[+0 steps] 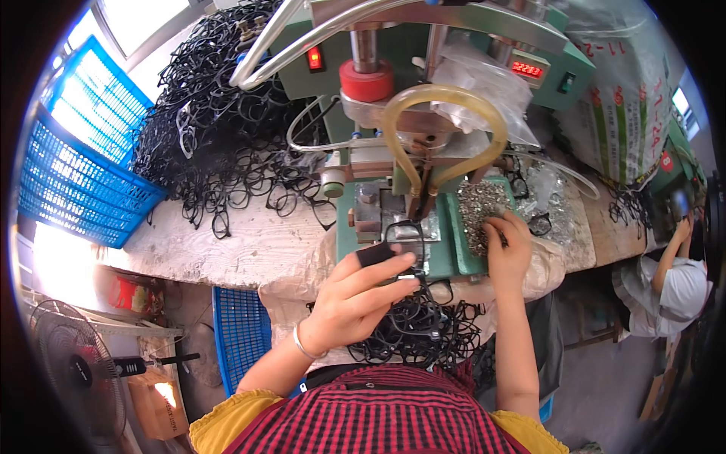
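My left hand (355,299) grips a black eyeglass frame (404,238) and holds it against the base of a green press machine (423,91). A black guard covers the thumb of that hand. My right hand (508,246) rests in a green tray of small silver metal parts (480,206), fingers curled on the pile; whether they pinch a piece is hidden. In my lap lies a heap of black eyeglass frames (412,333).
A large pile of black frames (219,129) covers the worn white bench (242,242) at the left, beside blue plastic crates (83,159). A yellowish hose (446,102) loops off the machine. Another person (669,280) works at the right. A fan (76,363) stands lower left.
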Action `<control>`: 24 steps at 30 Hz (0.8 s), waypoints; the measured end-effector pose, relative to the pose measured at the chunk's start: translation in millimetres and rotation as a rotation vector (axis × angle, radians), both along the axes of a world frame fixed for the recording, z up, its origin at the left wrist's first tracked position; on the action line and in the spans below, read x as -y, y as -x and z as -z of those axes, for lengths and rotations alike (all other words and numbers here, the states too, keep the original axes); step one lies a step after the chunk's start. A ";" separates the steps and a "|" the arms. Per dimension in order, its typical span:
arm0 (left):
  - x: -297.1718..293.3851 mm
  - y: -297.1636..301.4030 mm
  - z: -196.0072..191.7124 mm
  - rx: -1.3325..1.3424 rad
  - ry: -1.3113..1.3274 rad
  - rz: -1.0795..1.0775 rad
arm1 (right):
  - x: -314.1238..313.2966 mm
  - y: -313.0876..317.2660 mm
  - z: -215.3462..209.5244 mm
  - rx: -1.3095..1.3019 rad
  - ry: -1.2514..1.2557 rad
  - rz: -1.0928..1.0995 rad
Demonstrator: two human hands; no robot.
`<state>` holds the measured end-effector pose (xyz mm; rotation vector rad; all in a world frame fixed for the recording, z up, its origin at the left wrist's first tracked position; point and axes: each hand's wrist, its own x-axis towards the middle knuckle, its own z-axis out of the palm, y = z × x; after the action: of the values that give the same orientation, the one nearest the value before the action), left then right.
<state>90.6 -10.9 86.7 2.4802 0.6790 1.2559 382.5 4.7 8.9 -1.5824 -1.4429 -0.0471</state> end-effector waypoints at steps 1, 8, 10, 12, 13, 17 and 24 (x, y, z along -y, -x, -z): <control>1.1 5.9 -5.7 0.057 0.037 -0.050 | 5.0 3.6 -7.8 -0.063 -0.013 -0.036; -5.4 -0.1 -76.9 0.215 0.860 0.252 | 53.9 67.5 -137.0 0.128 -0.134 -0.642; -10.0 -12.3 -81.3 0.296 1.196 0.464 | 62.4 74.9 -147.2 0.138 -0.129 -0.700; -16.0 -11.2 -78.0 0.303 1.362 0.616 | 66.7 75.1 -155.2 0.194 -0.122 -0.758; -14.9 -9.9 -77.0 0.348 1.413 0.631 | 68.0 75.1 -156.5 0.222 -0.135 -0.771; -9.3 -7.9 -65.8 0.517 1.666 0.754 | 74.5 86.4 -174.4 0.426 -0.132 -0.813; 18.2 1.0 -62.3 0.642 1.894 0.838 | 89.3 94.5 -166.6 0.284 -0.171 -0.983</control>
<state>89.6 -29.2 149.0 0.5313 0.2366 0.4062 287.9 -84.6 175.5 -0.6165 -2.2324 0.1827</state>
